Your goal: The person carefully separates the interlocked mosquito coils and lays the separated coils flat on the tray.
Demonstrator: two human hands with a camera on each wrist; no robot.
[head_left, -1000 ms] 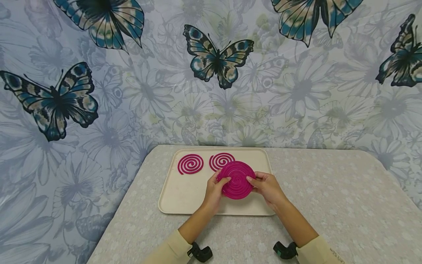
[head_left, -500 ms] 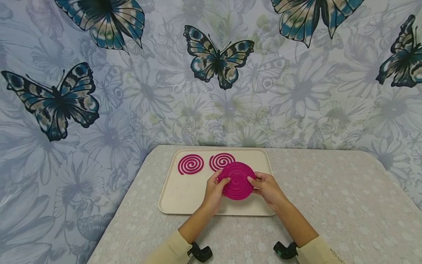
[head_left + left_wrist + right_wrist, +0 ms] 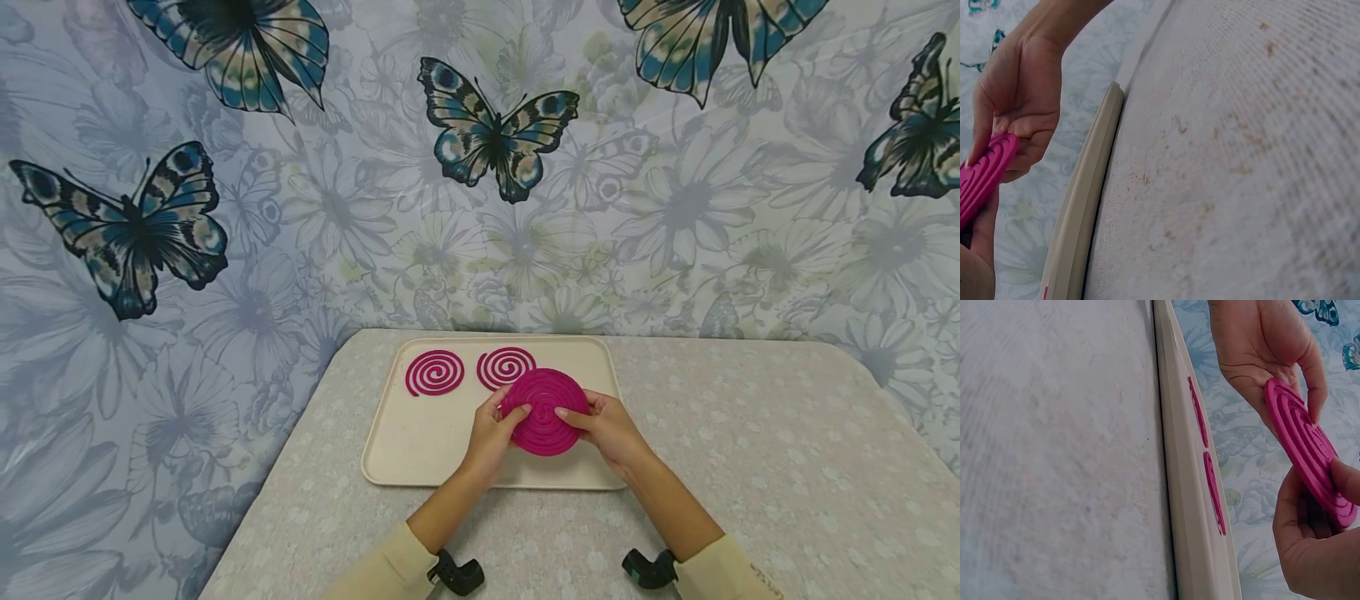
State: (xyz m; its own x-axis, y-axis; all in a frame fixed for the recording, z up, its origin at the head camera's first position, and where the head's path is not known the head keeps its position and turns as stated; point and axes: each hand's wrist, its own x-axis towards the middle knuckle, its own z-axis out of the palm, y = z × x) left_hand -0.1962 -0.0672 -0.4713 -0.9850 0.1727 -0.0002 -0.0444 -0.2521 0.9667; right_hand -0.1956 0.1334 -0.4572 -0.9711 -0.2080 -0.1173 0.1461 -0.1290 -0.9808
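Both hands hold a magenta mosquito coil (image 3: 546, 437), a tightly wound disc that looks like nested spirals. It is raised above a cream tray (image 3: 420, 450), tilted with its flat face toward the head camera. My left hand (image 3: 489, 435) pinches its left side, thumb on the face and fingers behind. On the opposite edge my right hand (image 3: 613, 429) pinches it likewise. Seen edge-on in the right wrist view, the coil (image 3: 1300, 444) is thin and ridged. Two loosely wound single coils lie on the tray, one at far left (image 3: 435, 372) and another (image 3: 504, 367) partly hidden behind the held one.
A pale patterned cloth covers the table (image 3: 750, 433) around the tray. Behind it hangs a floral backdrop (image 3: 525, 250) printed with butterflies. Black devices sit at the wrists, one at the left (image 3: 457, 575) and one at the right (image 3: 648, 569).
The held coil has shifted slightly right and down. Both thumbs now reach further in over its face, the right one moving toward the centre. The two coils on the tray stay put.
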